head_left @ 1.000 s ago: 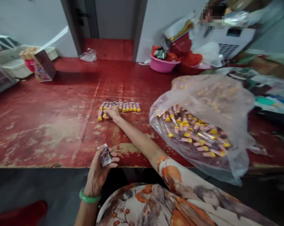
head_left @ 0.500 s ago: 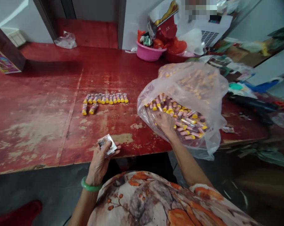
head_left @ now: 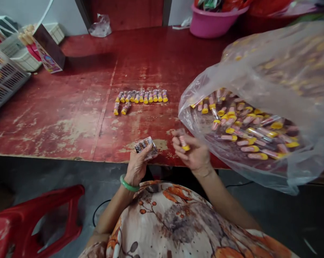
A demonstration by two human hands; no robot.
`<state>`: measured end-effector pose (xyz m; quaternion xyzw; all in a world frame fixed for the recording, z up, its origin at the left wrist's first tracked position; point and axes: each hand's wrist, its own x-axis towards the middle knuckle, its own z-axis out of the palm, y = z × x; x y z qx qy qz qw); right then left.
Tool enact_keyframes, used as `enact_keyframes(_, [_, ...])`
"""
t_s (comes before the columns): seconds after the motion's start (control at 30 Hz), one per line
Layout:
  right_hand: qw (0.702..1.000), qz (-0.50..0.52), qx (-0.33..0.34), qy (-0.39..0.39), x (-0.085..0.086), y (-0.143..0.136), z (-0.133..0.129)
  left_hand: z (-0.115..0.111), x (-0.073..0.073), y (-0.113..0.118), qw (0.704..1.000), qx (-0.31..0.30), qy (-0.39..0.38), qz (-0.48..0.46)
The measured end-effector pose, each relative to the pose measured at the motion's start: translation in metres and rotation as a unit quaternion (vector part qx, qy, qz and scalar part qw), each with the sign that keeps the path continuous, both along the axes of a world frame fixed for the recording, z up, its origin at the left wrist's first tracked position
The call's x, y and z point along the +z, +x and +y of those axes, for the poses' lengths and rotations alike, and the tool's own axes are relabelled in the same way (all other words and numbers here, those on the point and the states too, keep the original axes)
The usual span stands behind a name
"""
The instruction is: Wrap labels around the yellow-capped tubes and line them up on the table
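Currently yr R hand (head_left: 192, 152), fingers loosely curled, holds 1 yellow-capped clear tube (head_left: 183, 141), pink inside, L of clear plastic bag (head_left: 195, 80) w/ many loose tubes (head_left: 247, 134). Yr L hand (head_left: 139, 163) pinches small printed slips (head_left: 151, 152), text illegible. Wrapped tubes (head_left: 145, 96), approx. 2 rows, on worn red tabletop (head_left: 70, 107). Pink basin (head_left: 214, 23) behind, w/ red bags (head_left: 231, 5).

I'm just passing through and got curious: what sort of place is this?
Probably a small workroom: there's a worn red table, a big plastic bag full of yellow-ended tubes, and a row of similar tubes laid out on the tabletop.
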<state>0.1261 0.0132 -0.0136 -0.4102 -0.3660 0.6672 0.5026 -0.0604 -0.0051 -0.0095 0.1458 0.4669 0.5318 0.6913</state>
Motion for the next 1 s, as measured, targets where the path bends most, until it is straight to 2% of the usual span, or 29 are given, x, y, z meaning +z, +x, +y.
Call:
enact_keyframes(0.1, [0.998, -0.008, -0.052, -0.037, -0.003, -0.044, -0.016, 0.000, 0.000, 0.004, 1.000, 0.002, 0.003, -0.007])
enact_keyframes(0.2, [0.993, -0.053, -0.101, -0.039, -0.004, -0.065, -0.017, -0.001, 0.000, 0.004, 1.000, -0.005, 0.009, -0.019])
enact_keyframes(0.3, [0.989, -0.074, -0.122, -0.036, -0.001, -0.069, -0.012, -0.002, -0.002, -0.001, 1.000, -0.005, 0.006, -0.024])
enact_keyframes(0.4, [0.988, -0.100, -0.111, -0.025, 0.003, -0.069, -0.009, -0.002, -0.005, -0.005, 1.000, 0.015, 0.008, -0.024])
enact_keyframes(0.57, [0.985, -0.122, -0.121, -0.004, -0.001, -0.076, -0.012, -0.007, -0.005, -0.013, 1.000, 0.028, 0.004, -0.013])
enact_keyframes(0.77, [0.983, -0.163, -0.083, 0.032, -0.005, -0.080, -0.010, -0.015, -0.002, -0.022, 1.000, 0.020, 0.018, -0.012])
enact_keyframes(1.0, [0.982, -0.175, -0.048, 0.058, -0.002, -0.079, -0.009, -0.016, -0.002, -0.028, 0.999, 0.026, 0.026, -0.016])
